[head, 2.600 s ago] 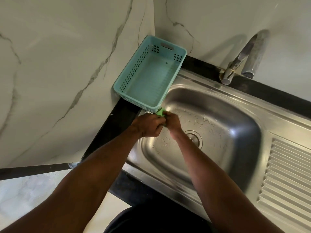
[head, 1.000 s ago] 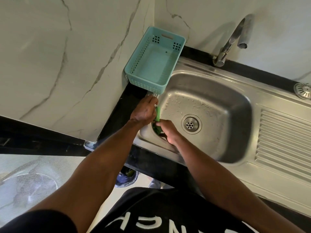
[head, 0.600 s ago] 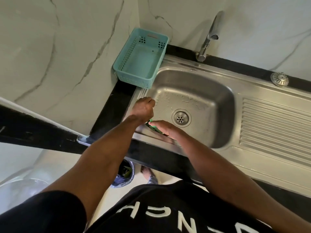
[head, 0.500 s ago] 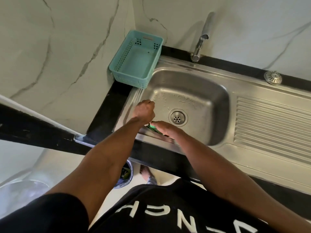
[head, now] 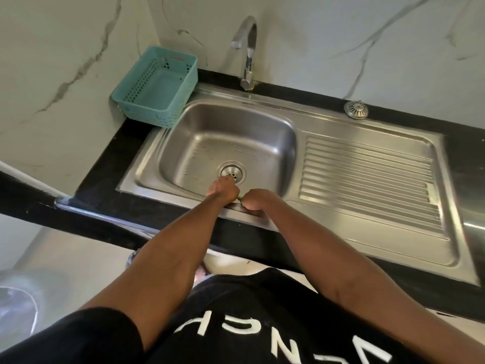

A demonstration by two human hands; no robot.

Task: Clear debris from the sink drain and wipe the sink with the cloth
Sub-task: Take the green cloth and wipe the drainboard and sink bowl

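Both hands sit at the front edge of the sink, knuckles up. The left hand and right hand have curled fingers pinching a tiny bit of green cloth between them. The drain is just behind the left hand. A blue basket stands in the worktop's back left corner.

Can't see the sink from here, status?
Both hands, left hand and right hand, at near rim of sink, green cloth pinched between. Drain uncovered. Nothing blocking.
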